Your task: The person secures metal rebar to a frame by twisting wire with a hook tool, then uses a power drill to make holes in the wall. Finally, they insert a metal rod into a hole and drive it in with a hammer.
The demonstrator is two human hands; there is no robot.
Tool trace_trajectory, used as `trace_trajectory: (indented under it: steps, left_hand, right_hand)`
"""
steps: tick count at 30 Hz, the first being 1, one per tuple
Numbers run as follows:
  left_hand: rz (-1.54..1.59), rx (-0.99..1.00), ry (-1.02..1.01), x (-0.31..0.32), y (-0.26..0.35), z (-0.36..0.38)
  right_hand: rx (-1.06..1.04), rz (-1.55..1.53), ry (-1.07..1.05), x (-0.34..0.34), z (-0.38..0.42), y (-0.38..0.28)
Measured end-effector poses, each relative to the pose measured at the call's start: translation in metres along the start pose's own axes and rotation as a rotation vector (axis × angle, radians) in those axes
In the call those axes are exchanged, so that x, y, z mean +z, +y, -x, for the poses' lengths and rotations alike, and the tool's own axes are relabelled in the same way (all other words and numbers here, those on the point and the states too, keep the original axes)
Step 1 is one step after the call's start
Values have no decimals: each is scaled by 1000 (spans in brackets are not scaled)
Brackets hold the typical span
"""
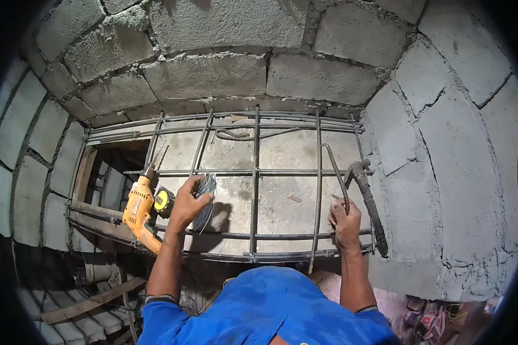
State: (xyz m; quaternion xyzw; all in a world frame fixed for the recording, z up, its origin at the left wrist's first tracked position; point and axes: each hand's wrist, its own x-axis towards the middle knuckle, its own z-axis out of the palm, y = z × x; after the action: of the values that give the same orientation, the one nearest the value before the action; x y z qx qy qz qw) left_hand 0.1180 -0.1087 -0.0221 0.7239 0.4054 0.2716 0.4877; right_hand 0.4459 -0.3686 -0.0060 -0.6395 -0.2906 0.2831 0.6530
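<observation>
My left hand (188, 201) is closed on a bundle of thin tie wire (205, 202), which fans out past the fingers above the rebar grid (255, 198). My right hand (345, 223) grips one leg of a hooked steel bar (336, 169) at the grid's right side. Close by on the right lies a hammer (369, 204) with a dark wrapped handle. Left of my left hand, a yellow drill (138, 207) rests across the bars, bit pointing away from me. A black and yellow tape measure (163, 200) sits between the drill and my left hand.
Concrete block walls (207, 75) enclose the back and both sides. Beneath the grid is a pale panel (288, 215), with a wood-framed opening (82, 175) at left. A loose bent bar (236, 136) lies at the back. A wooden plank (92, 301) is below left.
</observation>
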Motion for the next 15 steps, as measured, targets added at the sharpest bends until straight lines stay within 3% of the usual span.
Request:
trace_trajectory:
  steps: [4,6,8,10,14,15]
  left_hand:
    - [719,-151,-196,15,53,11]
    - [819,-111,-254,37,69,16]
    - [895,-74,-358,52,68,18]
    - [946,-121,-416,61,75,23]
    - [854,-113,-410,71,70,28]
    - [675,-31,-373,74,69,29]
  right_hand:
    - [-3,31,-116,53,-7,-33]
    - [-42,101,-182,80,-13,-42]
    - [-76,178,-242,101,-15,-47]
    - [22,111,-290,118,-16,-49]
    - [13,206,-359,128,-12,-62]
    - [-44,248,-359,129,-13,-58]
